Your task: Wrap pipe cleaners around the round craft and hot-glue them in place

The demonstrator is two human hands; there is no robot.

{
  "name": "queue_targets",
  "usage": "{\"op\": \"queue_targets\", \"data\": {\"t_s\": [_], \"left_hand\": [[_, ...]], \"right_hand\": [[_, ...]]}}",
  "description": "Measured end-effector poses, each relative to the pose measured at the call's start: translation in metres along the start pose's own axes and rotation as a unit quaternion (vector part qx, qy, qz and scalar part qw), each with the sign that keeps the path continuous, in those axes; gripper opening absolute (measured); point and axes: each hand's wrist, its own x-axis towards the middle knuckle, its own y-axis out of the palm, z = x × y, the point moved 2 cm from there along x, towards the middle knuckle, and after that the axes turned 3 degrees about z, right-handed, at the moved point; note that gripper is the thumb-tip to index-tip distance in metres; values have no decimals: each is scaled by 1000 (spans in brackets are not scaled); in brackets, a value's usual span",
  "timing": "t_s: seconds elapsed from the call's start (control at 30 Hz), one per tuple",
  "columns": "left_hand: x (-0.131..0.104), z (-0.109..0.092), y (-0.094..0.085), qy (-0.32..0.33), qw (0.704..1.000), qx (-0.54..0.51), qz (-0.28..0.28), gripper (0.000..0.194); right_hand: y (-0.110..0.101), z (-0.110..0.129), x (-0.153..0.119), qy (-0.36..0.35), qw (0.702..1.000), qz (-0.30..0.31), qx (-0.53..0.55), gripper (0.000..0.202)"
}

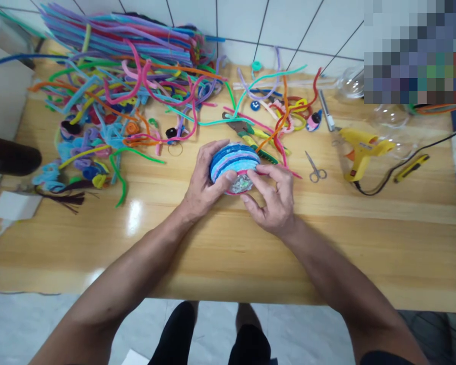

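A rounded piece wound with blue, light blue and purple fuzzy strips (235, 158) is held above the middle of the table. Its near side shows a shiny, clear-looking patch edged in pink. My left hand (210, 177) wraps round its left side, the thumb lying on the front. At the right, my right hand (274, 200) touches the pink edge with its fingertips, its fingers bent and partly apart; whether they pinch a strip there is too small to tell.
Pipe cleaners (125, 40) heap at the back left of the wooden table (228, 253). Pliers (239, 124) lie behind the piece. Small scissors (316, 170), a yellow glue gun (361, 149) with a black cord, a yellow cutter (412, 168) and clear balls (393, 115) are on the right.
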Motion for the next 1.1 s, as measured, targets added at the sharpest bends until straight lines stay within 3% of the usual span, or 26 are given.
{"op": "queue_targets", "data": {"t_s": [0.3,0.53,1.1], "left_hand": [[-6,-6,-4,-11,998,60,17,69],[-5,-16,-4,9,995,94,32,69],[-3,-12,-2,16,998,59,19,60]], "right_hand": [[-2,4,4,17,999,-11,26,52],[-9,1,3,46,997,31,44,54],[-2,-5,-1,28,998,0,51,52]]}}
